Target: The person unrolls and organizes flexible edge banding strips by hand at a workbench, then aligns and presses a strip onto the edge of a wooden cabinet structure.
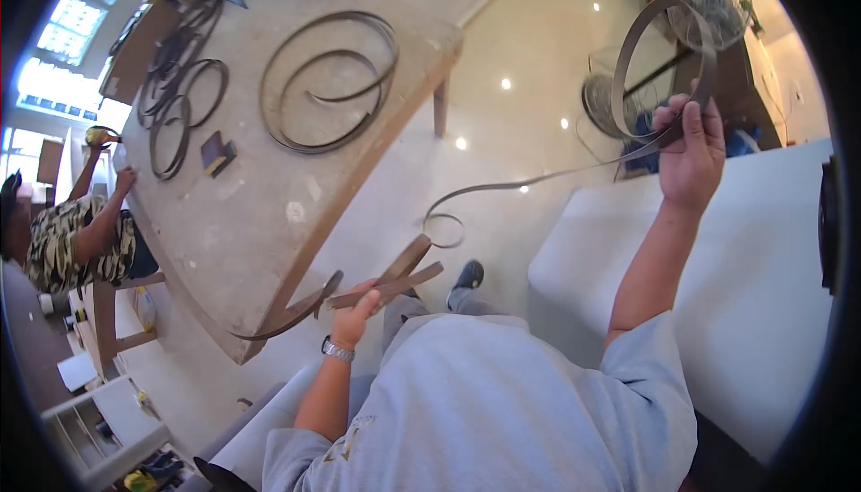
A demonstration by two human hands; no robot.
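Holding a long, thin, brown, ribbon-like strip point(619, 88) wound into a loop, the right hand point(695, 156) is out in the air beyond the right side of the beige, worn-topped worktable point(260, 223). Its thumb and fingers are closed on the overlapping turns at the loop's base. From there the strip runs slackly back toward the table's near corner, ending in a small curl near the left hand point(357, 308). That hand, just off the corner, has its fingers pinched round flat brown strip lengths point(404, 281) that cross one another; whether they join the loop, I cannot tell.

The strip should be light, springy along its length and liable to uncoil or kink; the gathered turns look the surest hold. Its material is uncertain.

On the table lie a large loose brown coil point(309, 148), a dark tangle of strips point(175, 51) toward the far-left edge, and a small dark-and-yellow block point(213, 153). Beside the table's left edge is a person in a camouflage shirt point(81, 236).
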